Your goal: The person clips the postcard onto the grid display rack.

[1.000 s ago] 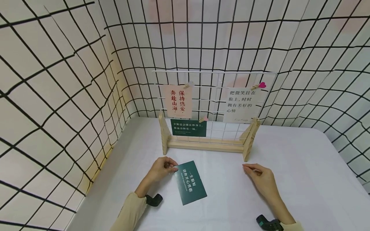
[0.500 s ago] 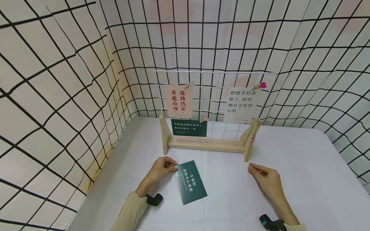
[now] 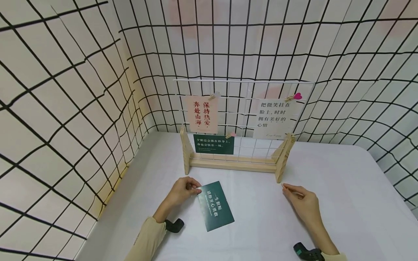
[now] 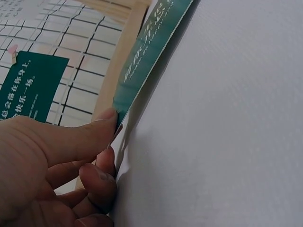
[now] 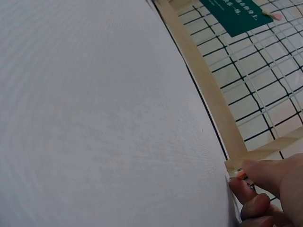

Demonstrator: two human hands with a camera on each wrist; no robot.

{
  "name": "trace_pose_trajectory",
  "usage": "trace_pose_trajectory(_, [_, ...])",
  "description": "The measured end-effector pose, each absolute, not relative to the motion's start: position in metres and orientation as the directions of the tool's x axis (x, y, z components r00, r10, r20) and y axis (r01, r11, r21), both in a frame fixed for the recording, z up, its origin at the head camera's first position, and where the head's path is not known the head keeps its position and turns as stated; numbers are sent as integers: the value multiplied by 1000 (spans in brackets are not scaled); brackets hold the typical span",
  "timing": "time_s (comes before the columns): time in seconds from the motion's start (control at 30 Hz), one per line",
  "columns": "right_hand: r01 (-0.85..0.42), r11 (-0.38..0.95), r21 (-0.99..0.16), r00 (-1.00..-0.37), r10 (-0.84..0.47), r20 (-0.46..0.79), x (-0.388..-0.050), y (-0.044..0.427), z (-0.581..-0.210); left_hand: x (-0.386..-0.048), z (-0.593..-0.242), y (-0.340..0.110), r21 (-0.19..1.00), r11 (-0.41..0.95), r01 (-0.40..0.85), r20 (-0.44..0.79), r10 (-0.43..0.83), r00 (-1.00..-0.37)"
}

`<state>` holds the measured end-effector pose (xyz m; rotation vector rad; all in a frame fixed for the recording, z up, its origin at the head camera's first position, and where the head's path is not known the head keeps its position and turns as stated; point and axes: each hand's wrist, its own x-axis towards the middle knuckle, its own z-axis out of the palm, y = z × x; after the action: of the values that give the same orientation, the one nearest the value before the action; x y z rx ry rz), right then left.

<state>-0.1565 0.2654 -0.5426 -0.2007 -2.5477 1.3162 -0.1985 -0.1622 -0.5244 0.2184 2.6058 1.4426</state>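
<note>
My left hand pinches one corner of a dark green card with white lettering, between thumb and fingers. In the left wrist view the card slants up from the fingertips, just above the white surface. My right hand is near the right foot of a wooden stand. Its thumb and forefinger pinch a small clip with an orange part, mostly hidden by the fingers. On the white wire rack hang a pink card, a white card and another green card.
The rack's wooden base stands at the back of the white-covered table. Small wooden clothespins hold the hung cards, one with a magenta heart. Black-gridded white cloth encloses the back and sides.
My right hand has moved a little to the right, to beside the stand's right foot, then nearly stopped. The left hand and its card have stayed in place.
</note>
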Motion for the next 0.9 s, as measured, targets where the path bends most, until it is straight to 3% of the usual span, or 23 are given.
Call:
trace_pose_trajectory(0.2, [70, 578, -813, -941, 309, 139, -158, 265, -541, -200, -526, -166, 887, 457, 72, -38, 227, -973])
trace_pose_trajectory(0.4, [96, 565, -819, -939, 325, 114, -158, 268, -542, -202, -528, -169, 914, 406, -7, -94, 194, -977])
trace_pose_trajectory(0.67, [33, 572, -820, -943, 290, 165, -157, 268, -545, -205, -529, -172, 944, 319, -81, -124, 117, -985])
trace_pose_trajectory(0.9, [-31, 566, -824, -945, 252, 208, -158, 269, -547, -205, -529, -171, 956, 284, -69, -103, 106, -989])
